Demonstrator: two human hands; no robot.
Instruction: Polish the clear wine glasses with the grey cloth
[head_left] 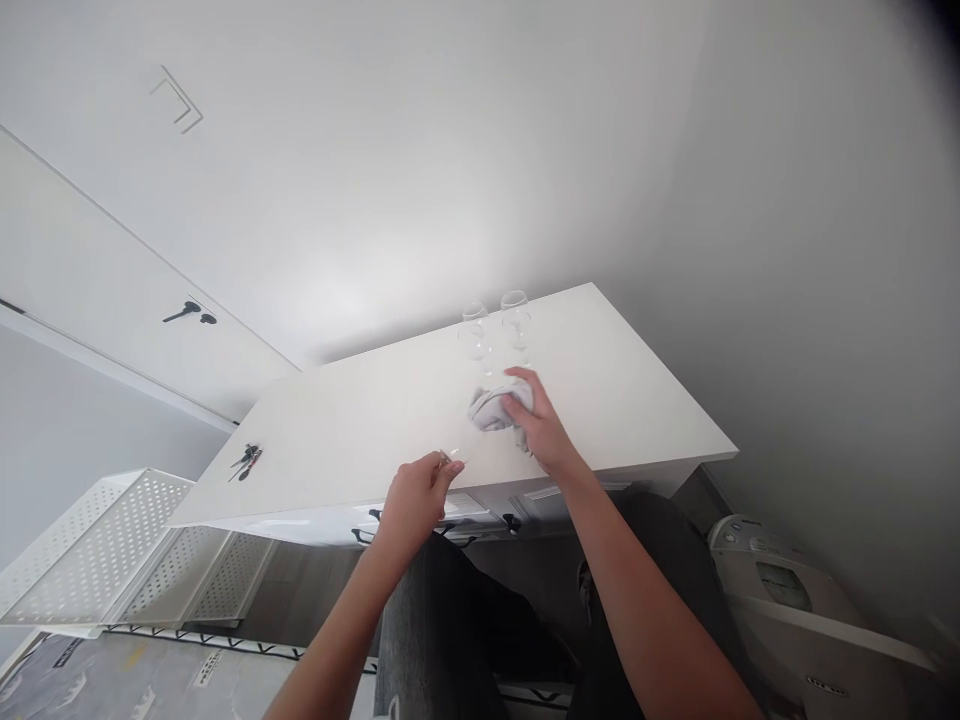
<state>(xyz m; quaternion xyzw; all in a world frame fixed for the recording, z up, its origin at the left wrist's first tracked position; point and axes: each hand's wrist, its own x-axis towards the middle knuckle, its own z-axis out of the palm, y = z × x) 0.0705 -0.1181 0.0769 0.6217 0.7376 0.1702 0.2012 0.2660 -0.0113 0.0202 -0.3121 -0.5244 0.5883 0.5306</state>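
Note:
Low over the front edge of the white cabinet top [345,420], my left hand [418,492] is closed in a pinch on the clear stem or foot of a wine glass [454,456]. The rest of that glass runs toward the cloth and is hard to make out. My right hand [541,425] grips a crumpled pale grey cloth [491,408], which seems to cover the glass's bowl. Just beyond the cloth stand two clear stemmed glasses, a left one [475,335] and a right one [515,325], side by side.
A bunch of keys [246,460] lies at the cabinet top's left end. Dark handles [511,523] stick out from the cabinet front. White perforated baskets [97,545] stand at lower left, a light-coloured appliance [784,585] at lower right. A door with a black handle [182,312] is at left.

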